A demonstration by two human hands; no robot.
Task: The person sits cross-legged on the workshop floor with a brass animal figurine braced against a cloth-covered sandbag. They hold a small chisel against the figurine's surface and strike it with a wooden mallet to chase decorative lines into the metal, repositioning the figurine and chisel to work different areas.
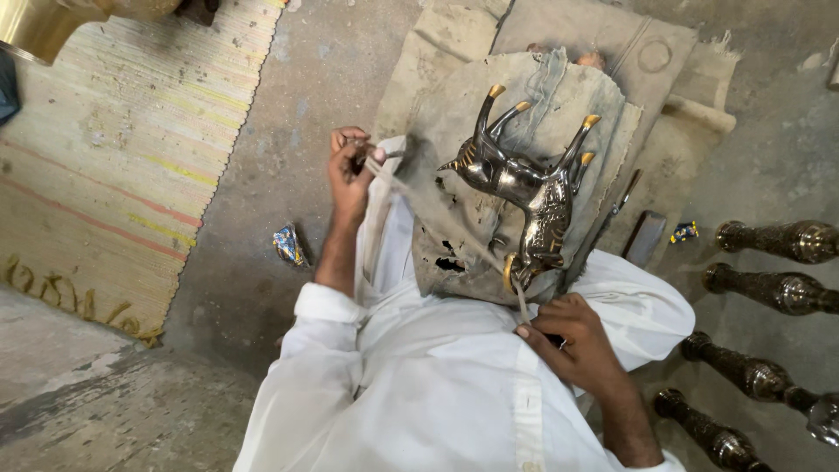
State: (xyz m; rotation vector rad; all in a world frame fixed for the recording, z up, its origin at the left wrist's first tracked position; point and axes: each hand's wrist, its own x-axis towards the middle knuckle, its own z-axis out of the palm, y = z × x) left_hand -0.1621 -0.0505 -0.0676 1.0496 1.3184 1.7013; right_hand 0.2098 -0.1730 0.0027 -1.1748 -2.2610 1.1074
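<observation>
Left hand [350,170] at centre frame, fingers curled tight round one end of a thin strip of cloth [437,218]; right hand [572,336] at lower right, pinched shut on the other end, near the figurine's base. Strip pulled taut between them, slanting across a brass animal figurine [524,188]. Figurine lying on its side at centre right, gold-tipped legs pointing toward the top of the frame, resting on worn, holed sackcloth [454,105] spread over the lap. Four dark ornate metal posts [773,288] ranged along the right edge on the concrete floor [262,262]. Striped woven mat [122,149] at upper left; bare floor between mat and lap.
</observation>
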